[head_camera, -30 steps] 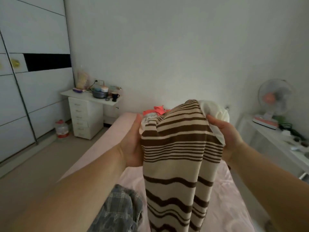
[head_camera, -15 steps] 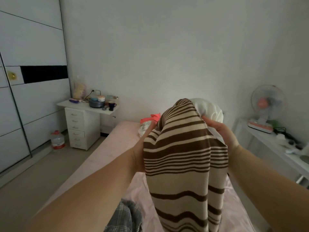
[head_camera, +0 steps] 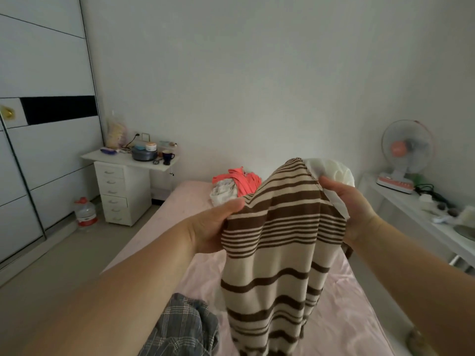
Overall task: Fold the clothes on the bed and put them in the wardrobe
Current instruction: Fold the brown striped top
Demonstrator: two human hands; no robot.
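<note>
A cream garment with brown stripes (head_camera: 277, 242) hangs in the air over the pink bed (head_camera: 341, 317). My left hand (head_camera: 213, 224) grips its left upper edge. At the right upper edge my right hand (head_camera: 344, 204) pinches it, together with a bit of white fabric (head_camera: 331, 170) behind. A grey checked garment (head_camera: 185, 327) lies crumpled at the bed's near end. At the bed's far end are a coral garment (head_camera: 244, 181) and a pale patterned one (head_camera: 223, 192). The white sliding-door wardrobe (head_camera: 43, 140) stands along the left wall, doors closed.
A white drawer unit (head_camera: 115, 191) with a pot and a mug on top stands by the far wall, left of the bed. A water jug (head_camera: 84, 211) sits on the floor beside it. A white desk (head_camera: 421, 222) with a fan (head_camera: 403, 150) runs along the right.
Both hands have lowered slightly with the striped garment and shifted their grip along its top edge; the view has tilted, showing more of the coral garment behind.
</note>
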